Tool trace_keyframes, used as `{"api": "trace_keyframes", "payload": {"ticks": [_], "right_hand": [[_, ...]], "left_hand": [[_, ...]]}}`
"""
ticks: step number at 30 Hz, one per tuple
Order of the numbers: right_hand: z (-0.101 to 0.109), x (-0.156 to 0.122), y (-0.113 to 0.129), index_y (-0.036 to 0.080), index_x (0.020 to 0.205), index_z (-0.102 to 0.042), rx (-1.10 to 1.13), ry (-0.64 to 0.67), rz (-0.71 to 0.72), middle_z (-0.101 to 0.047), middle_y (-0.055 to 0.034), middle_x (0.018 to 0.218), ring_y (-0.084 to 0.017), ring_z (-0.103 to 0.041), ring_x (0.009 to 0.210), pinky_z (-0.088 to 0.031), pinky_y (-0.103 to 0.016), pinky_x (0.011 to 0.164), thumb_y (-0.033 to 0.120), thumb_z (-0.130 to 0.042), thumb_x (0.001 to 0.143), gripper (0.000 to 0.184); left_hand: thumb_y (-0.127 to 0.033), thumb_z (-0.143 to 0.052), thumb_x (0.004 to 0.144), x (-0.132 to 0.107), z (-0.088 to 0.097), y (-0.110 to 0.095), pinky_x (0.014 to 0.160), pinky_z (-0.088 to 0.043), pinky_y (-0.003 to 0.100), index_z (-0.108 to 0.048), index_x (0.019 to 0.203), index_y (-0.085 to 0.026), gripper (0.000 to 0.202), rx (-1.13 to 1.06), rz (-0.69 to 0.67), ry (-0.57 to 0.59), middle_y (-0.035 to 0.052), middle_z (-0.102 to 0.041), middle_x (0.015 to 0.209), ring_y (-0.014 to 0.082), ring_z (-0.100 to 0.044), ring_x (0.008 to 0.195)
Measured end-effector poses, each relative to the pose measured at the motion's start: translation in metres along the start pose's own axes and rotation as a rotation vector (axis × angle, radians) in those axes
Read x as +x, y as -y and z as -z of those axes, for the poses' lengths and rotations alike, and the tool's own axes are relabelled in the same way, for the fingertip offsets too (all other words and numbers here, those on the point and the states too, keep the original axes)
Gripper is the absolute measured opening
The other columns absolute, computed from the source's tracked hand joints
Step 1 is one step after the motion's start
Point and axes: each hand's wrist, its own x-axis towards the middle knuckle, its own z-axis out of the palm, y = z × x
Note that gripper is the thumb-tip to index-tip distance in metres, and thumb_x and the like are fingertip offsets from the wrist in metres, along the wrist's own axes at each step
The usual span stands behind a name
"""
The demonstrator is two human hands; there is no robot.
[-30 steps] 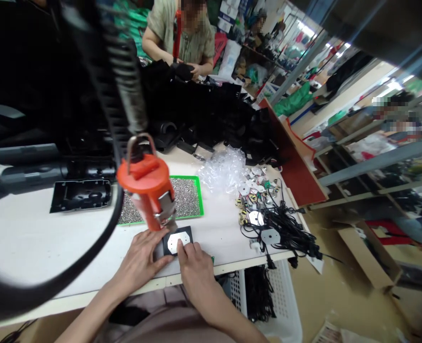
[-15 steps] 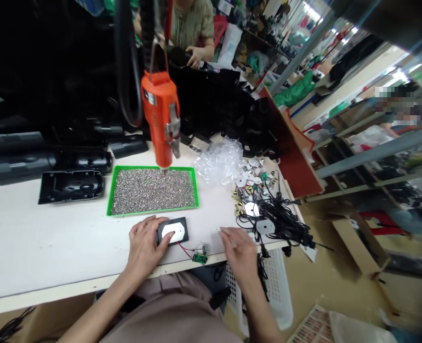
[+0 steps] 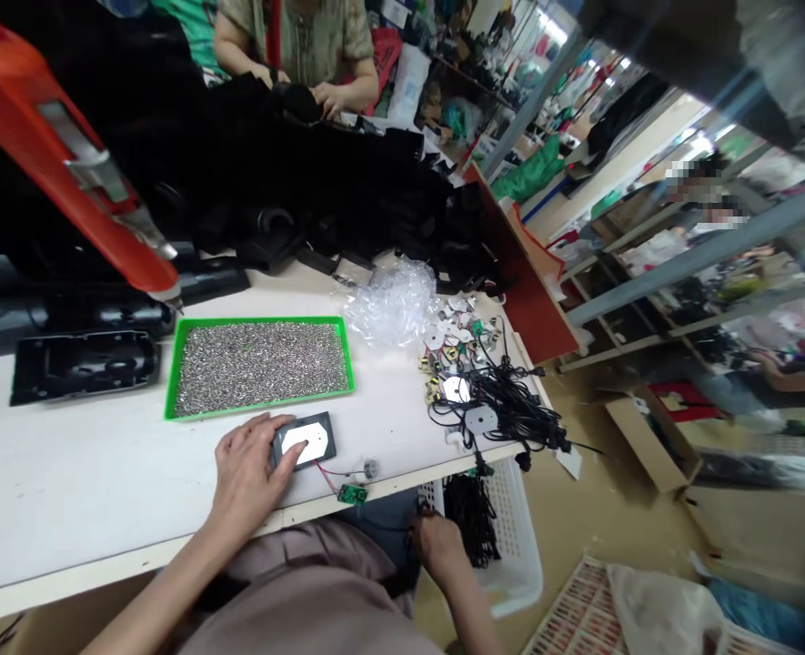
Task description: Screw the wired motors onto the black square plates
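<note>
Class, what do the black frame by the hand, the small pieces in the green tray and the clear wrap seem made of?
The black frame looks like plastic, smooth and satin, though painted metal is possible. The small pieces look like metal, giving silvery glints. The clear wrap looks like plastic bubble film, glossy and see-through, with crinkles.

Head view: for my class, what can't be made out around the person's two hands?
All in the head view:
Left hand: it covers part of the black plate, hiding what lies beneath.
Right hand: its own fingers hide whether it holds anything, low beside the white plastic basket.
Green circuit board: its parts are too small to read.
</note>
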Motion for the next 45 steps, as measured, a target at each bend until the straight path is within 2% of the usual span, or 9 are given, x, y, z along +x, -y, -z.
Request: {"api": "trace_keyframes", "payload": {"ticks": [5,10,17,21,24,29,32,37,45], "right_hand": [[0.115,-0.029,-0.018,0.023,0.075,-0.064,0.055,0.046,0.125,-0.069,-0.0053,0.069,-0.019,-0.066,0.06,-0.044,-0.028,0.055,0.024,-0.041,0.096,0.031],[0.183,0.013,0.019,0.021,0.095,-0.063,-0.258,-0.539,0.213,-0.062,-0.0045,0.072,-0.018,-0.057,0.066,-0.04,-0.029,0.062,0.026,-0.039,0.099,0.025],[0.136,0.12,0.021,0.017,0.11,-0.065,-0.394,-0.61,0.145,-0.066,-0.0094,0.078,-0.021,-0.056,0.074,-0.039,-0.029,0.059,0.01,-0.036,0.095,0.033],[0.106,0.089,0.019,0.013,0.111,-0.067,-0.163,-0.498,-0.013,-0.069,-0.0135,0.08,-0.021,-0.064,0.069,-0.041,-0.028,0.054,0.015,-0.03,0.098,0.04],[0.08,0.056,0.047,0.021,0.091,-0.073,0.044,-0.239,0.076,-0.07,-0.0034,0.063,-0.017,-0.065,0.054,-0.042,-0.023,0.049,0.034,-0.049,0.096,0.028],[0.06,0.045,0.084,0.02,0.105,-0.07,0.292,0.014,0.081,-0.076,-0.0044,0.084,-0.022,-0.073,0.075,-0.051,-0.025,0.065,0.028,-0.064,0.087,0.021],[0.069,0.043,0.086,0.022,0.104,-0.069,0.42,-0.002,0.194,-0.074,-0.0033,0.086,-0.019,-0.071,0.077,-0.054,-0.026,0.069,0.025,-0.063,0.087,0.018],[0.067,0.062,0.099,0.023,0.115,-0.065,0.649,-0.296,0.496,-0.068,-0.0083,0.109,-0.018,-0.066,0.102,-0.054,-0.03,0.091,0.023,-0.053,0.094,0.025],[0.063,0.098,0.114,0.019,0.115,-0.066,0.519,-0.118,0.615,-0.066,-0.0092,0.11,-0.016,-0.065,0.099,-0.055,-0.027,0.088,0.012,-0.05,0.093,0.028]], "left_hand": [[-0.053,-0.041,0.091,-0.001,-0.001,0.001,0.097,-0.033,0.049,-0.059,0.116,-0.021,0.045,-0.004,-0.002,-0.001,0.0117,-0.069,0.112,0.0325,-0.055,0.116],[-0.051,-0.041,0.092,-0.001,-0.002,0.001,0.097,-0.034,0.049,-0.059,0.116,-0.022,0.042,-0.006,-0.009,-0.007,0.011,-0.069,0.114,0.0321,-0.055,0.117],[-0.052,-0.042,0.091,-0.001,-0.001,0.002,0.096,-0.035,0.048,-0.061,0.114,-0.022,0.042,-0.021,-0.024,-0.031,0.0099,-0.071,0.11,0.0317,-0.058,0.112],[-0.051,-0.043,0.091,-0.002,-0.004,0.004,0.096,-0.036,0.048,-0.061,0.115,-0.022,0.042,-0.018,-0.033,-0.057,0.01,-0.071,0.109,0.0319,-0.059,0.111],[-0.05,-0.043,0.092,-0.003,-0.005,0.005,0.096,-0.035,0.048,-0.06,0.116,-0.021,0.041,-0.019,-0.04,-0.062,0.0103,-0.071,0.11,0.0321,-0.058,0.111],[-0.047,-0.044,0.093,-0.004,-0.004,0.003,0.096,-0.035,0.047,-0.059,0.116,-0.023,0.037,-0.008,-0.049,-0.056,0.0094,-0.07,0.111,0.0313,-0.057,0.114],[-0.042,-0.043,0.094,-0.005,-0.004,0.001,0.097,-0.034,0.047,-0.059,0.116,-0.023,0.033,-0.015,-0.057,-0.058,0.0092,-0.069,0.113,0.0305,-0.055,0.117],[-0.036,-0.041,0.096,-0.008,-0.006,-0.001,0.099,-0.034,0.047,-0.06,0.116,-0.022,0.031,-0.006,-0.069,-0.089,0.0096,-0.068,0.114,0.0308,-0.051,0.121],[-0.03,-0.043,0.095,-0.01,-0.006,-0.007,0.1,-0.034,0.046,-0.06,0.117,-0.021,0.029,0.005,-0.055,-0.114,0.0089,-0.068,0.11,0.0296,-0.051,0.121]]}}
